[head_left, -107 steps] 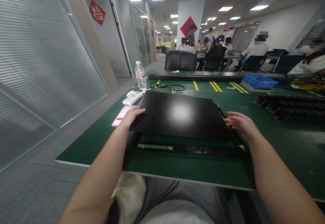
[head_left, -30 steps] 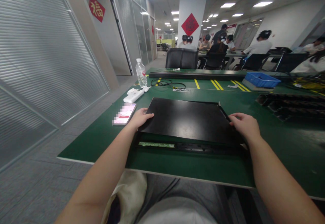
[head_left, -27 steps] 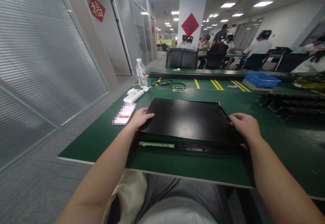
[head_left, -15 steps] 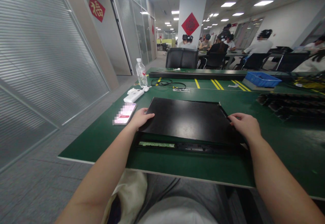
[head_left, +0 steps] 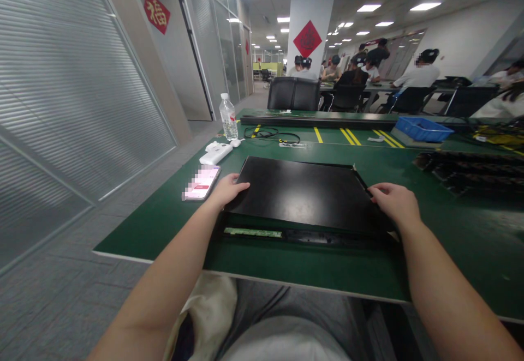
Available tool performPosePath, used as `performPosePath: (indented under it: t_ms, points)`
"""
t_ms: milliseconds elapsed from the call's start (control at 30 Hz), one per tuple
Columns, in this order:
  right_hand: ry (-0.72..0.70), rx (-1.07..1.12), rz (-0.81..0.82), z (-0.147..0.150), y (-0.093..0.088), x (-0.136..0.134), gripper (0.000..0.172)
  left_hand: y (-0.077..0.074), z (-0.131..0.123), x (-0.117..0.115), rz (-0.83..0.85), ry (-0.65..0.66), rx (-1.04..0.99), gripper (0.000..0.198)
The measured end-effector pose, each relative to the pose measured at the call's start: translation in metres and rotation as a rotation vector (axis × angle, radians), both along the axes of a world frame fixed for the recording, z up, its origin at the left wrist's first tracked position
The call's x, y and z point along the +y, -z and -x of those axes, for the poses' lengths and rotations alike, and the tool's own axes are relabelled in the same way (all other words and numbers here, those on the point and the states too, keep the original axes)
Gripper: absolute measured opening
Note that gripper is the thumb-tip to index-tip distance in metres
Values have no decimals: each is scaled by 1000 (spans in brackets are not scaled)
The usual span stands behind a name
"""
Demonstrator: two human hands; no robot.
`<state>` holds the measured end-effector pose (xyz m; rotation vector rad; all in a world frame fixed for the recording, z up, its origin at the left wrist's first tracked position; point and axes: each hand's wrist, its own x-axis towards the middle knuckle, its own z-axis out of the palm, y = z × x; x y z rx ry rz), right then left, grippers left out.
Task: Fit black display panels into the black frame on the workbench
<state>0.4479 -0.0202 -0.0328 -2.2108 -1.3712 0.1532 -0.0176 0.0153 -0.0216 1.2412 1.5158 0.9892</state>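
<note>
A flat, black rectangular panel [head_left: 301, 192], which looks like a display screen, lies over the green table in front of me. My left hand [head_left: 231, 191] grips its left edge, thumb on top and fingers mostly hidden at the side. At the right edge, my right hand [head_left: 395, 203] pinches the panel's rim between thumb and fingers. Below the near edge of the panel, a black frame [head_left: 323, 237] shows, with a narrow green circuit board [head_left: 252, 233] at its left part. The panel's near edge is apart from that strip.
Left of the panel lie a phone [head_left: 202, 182], a white device [head_left: 216, 154] and a water bottle [head_left: 228, 118]. A black cable [head_left: 272, 134], a long black bar [head_left: 323, 121] and a blue bin [head_left: 424, 128] are farther back. Black parts [head_left: 470, 170] are stacked at right. People sit beyond.
My hands and the black panel have stayed nearly still. In the background, a standing person has come into clearer view.
</note>
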Motion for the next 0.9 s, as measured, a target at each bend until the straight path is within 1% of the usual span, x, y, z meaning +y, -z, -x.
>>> performPosePath:
  t_ms: [167,333,467,633,800,900]
  points:
    - [5,-12,-3,1,-1,0,27,0,0,0,4,2,-9,47]
    - [0,-29,-29,-1,2,1,27,5,1,3,-8,4,28,44]
    - [10,-47,-12,-1,1,1,28,8,2,4,-33,-8,94,48]
    - [2,-43,9,0,-1,0,29,9,3,5,-42,-8,130,50]
    - [5,-44,4,-2,1,1,27,9,3,6,-47,5,116,54]
    - [1,-43,-10,-2,1,1,26,8,3,6,-56,6,106,52]
